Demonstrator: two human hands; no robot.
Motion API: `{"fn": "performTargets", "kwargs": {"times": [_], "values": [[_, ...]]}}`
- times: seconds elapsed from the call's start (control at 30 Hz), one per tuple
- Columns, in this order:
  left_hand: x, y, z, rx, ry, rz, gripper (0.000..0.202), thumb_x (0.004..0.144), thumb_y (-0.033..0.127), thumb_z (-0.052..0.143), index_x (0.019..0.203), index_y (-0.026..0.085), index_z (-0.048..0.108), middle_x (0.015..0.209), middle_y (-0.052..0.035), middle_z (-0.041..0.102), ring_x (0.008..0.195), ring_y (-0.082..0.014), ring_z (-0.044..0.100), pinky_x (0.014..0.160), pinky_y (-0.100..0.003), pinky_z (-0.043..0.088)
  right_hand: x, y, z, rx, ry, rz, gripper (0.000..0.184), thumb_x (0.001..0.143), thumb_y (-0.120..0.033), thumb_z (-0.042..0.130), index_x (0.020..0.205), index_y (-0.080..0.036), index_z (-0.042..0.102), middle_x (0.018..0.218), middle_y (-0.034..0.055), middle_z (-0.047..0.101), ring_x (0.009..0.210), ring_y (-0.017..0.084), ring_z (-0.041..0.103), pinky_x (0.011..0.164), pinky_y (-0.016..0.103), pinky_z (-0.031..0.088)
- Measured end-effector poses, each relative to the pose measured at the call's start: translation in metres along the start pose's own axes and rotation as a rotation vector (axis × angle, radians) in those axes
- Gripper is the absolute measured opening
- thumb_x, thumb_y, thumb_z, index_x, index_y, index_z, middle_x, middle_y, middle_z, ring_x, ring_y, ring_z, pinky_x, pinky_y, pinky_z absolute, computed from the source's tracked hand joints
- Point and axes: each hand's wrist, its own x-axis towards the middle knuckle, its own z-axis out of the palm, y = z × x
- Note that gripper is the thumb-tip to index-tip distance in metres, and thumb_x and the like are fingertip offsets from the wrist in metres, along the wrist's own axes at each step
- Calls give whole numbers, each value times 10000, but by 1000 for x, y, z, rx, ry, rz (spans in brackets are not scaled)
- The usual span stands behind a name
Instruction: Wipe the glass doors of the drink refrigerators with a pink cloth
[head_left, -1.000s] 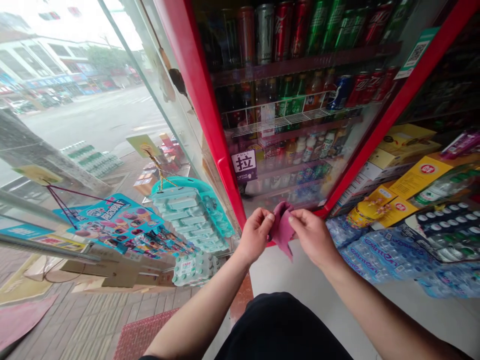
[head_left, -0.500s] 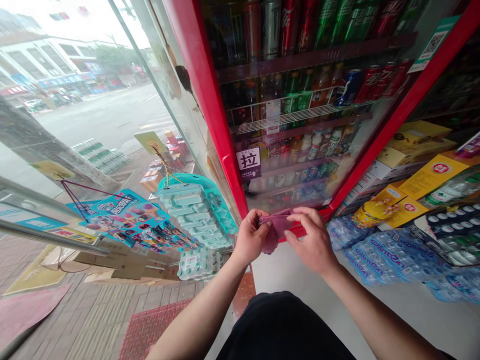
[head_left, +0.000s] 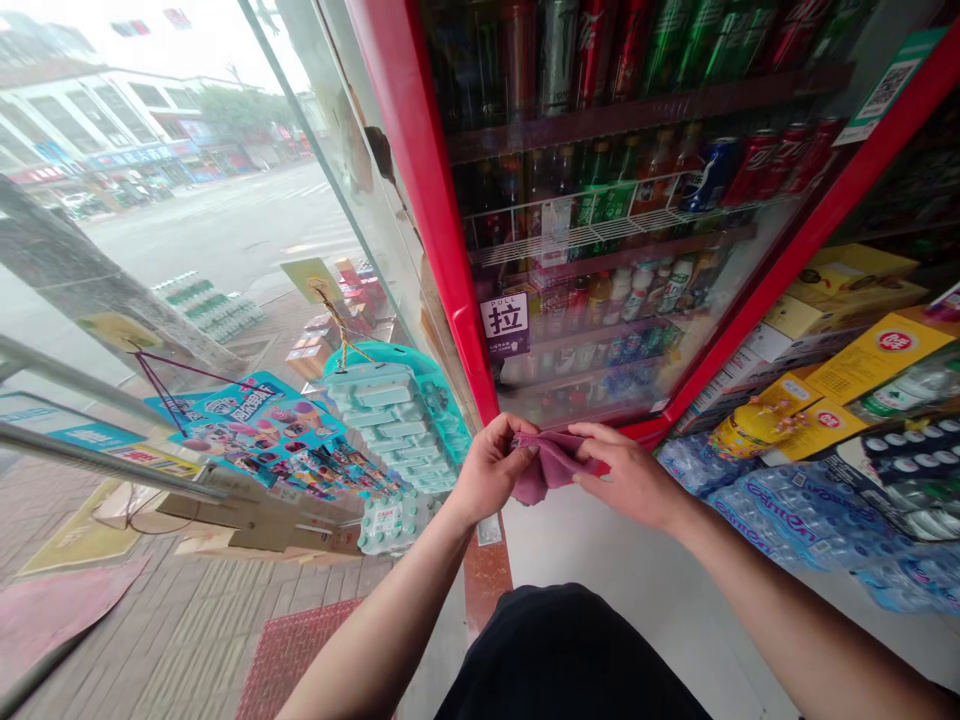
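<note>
A crumpled maroon cloth hangs between my two hands, in front of the lower edge of a red-framed drinks cooler. My left hand pinches the cloth's left side between thumb and fingers. My right hand holds its right side, with the fingers stretched over the fabric. Behind the cooler's glass door stand rows of cans and bottles on shelves. A purple "pull" sticker sits on the glass near the door's left edge.
Shrink-wrapped packs of bottled water lie on the floor to the right, below yellow boxes. To the left, a teal rack of packets and an ice-cream poster hang by a glass storefront. A red doormat lies below.
The cloth has been pulled wider between my hands and sits lower. My right hand has shifted from above the cloth to its right side, with its fingers flatter.
</note>
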Motion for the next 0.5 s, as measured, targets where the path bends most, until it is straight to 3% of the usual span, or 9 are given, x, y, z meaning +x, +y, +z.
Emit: {"fn": "performTargets", "kwargs": {"times": [0.13, 0.2, 0.33, 0.5], "values": [[2, -13, -13, 130, 48, 21, 249, 944, 422, 788, 970, 198, 684, 850, 0, 671, 744, -126, 571, 692, -245, 447, 5, 6, -13, 37, 41, 118, 93, 902, -215, 698, 897, -248, 786, 1283, 87, 807, 1186, 275, 765, 1102, 420, 575], [5, -23, -20, 161, 70, 23, 210, 918, 367, 791, 953, 196, 675, 824, 16, 644, 734, -119, 553, 689, -239, 440, 9, 6, -21, 42, 95, 99, 100, 916, -247, 689, 847, -247, 761, 1201, 75, 823, 1132, 263, 767, 1059, 397, 573], [12, -38, -28, 203, 28, -15, 193, 825, 281, 820, 884, 189, 661, 767, 29, 626, 697, -118, 549, 656, -237, 435, 18, 5, -26, -38, 81, 73, 86, 871, -220, 654, 799, -246, 693, 878, 37, 792, 872, 228, 739, 850, 343, 559], [17, -37, -33, 220, -28, -32, 267, 857, 316, 800, 1067, 189, 694, 907, 4, 667, 779, -129, 588, 723, -247, 469, 18, 11, -19, 134, 175, 193, 84, 844, -271, 676, 926, -250, 672, 872, 10, 753, 839, 201, 718, 817, 321, 556]]}}
